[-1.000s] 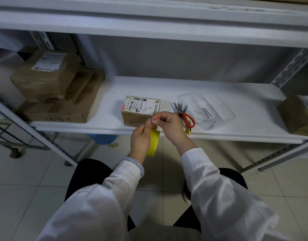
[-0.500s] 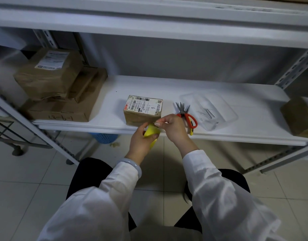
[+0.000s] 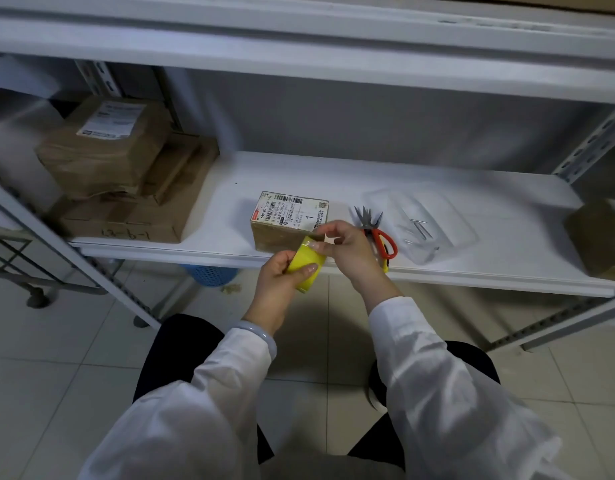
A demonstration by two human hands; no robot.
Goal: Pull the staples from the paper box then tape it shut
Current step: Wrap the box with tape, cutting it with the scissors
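A small brown paper box point(image 3: 282, 233) with a white barcode label on top sits near the front edge of the white shelf point(image 3: 334, 174). Just in front of it my left hand point(image 3: 280, 282) grips a yellow roll of tape point(image 3: 304, 266), tilted so its side faces up. My right hand point(image 3: 347, 249) pinches the clear free end of the tape at the roll's upper edge, close to the box's front right corner. Orange-handled scissors point(image 3: 377, 233) lie on the shelf right of the box, partly hidden by my right hand.
A clear plastic tray point(image 3: 448, 220) holding a few pulled staples point(image 3: 417, 226) lies right of the scissors. Brown parcels point(image 3: 119, 174) are stacked at the shelf's left end, another brown box point(image 3: 597, 237) at the right edge. A blue basket point(image 3: 209, 273) stands on the tiled floor below.
My left hand has turned the tape roll from hanging on edge to lying tilted and lifted it toward the box. My right hand stays pinched on the tape end.
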